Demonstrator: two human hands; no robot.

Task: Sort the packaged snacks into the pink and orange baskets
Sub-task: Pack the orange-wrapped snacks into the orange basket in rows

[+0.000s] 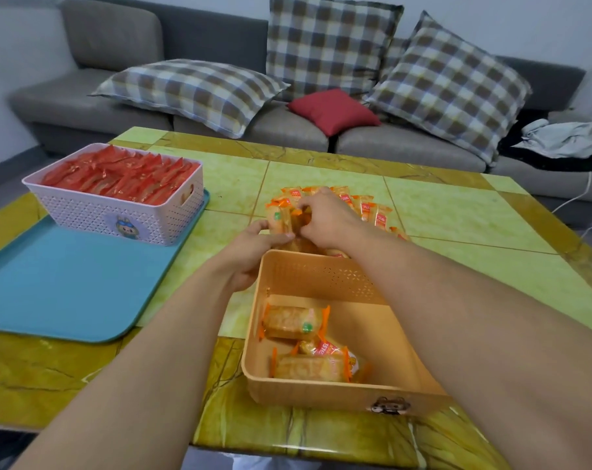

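Head view: our left hand (250, 252) and right hand (321, 215) both pinch orange snack packets (281, 217) at twelve o'clock of the orange basket (321, 395). Three packets lie inside it; the pink basket (118, 212) sits at ten o'clock.

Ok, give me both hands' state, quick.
Left hand: gripping an orange snack pack from the pile.
Right hand: fingers curled on packs in the same pile.

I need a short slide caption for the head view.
Both hands gather orange snack packets beyond the orange basket; pink basket holds red packets.
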